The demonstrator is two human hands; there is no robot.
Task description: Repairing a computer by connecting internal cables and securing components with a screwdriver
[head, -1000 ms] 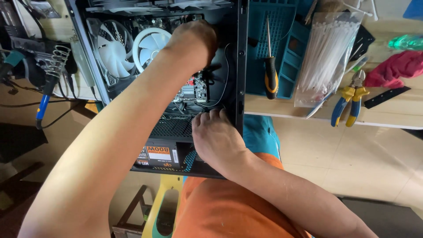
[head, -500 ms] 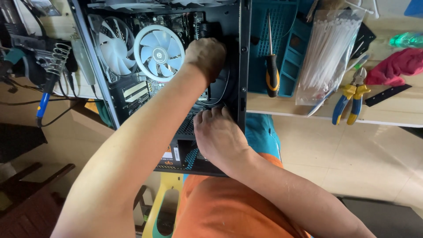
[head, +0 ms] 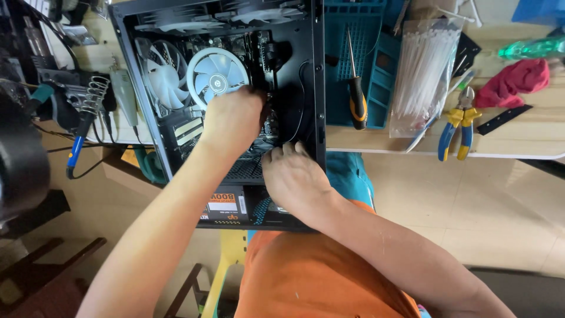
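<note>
Open black metal computer case (head: 318,88) stands with its long axis running toward me, open side up – left hand (head: 232,121) curled inside by the white round cooler fan (head: 218,78), right hand (head: 294,176) fingers bent on the lower edge – can't tell what either's pinching.

- Hands: two, the left hand (head: 232,121) and the right hand (head: 294,176), both inside one open black PC case (head: 318,88).
- White fans: two facing out, a big fan (head: 218,70) and a side fan (head: 165,82); more at the case top, count unclear.
- Power supply (head: 226,206): one.
- Screwdriver (head: 355,94): one.
- Pliers (head: 458,123): one pair.
- Bag of white cable ties (head: 424,70): one.
- Red rag (head: 512,82): one.
- Teal crate (head: 365,35): one.
</note>
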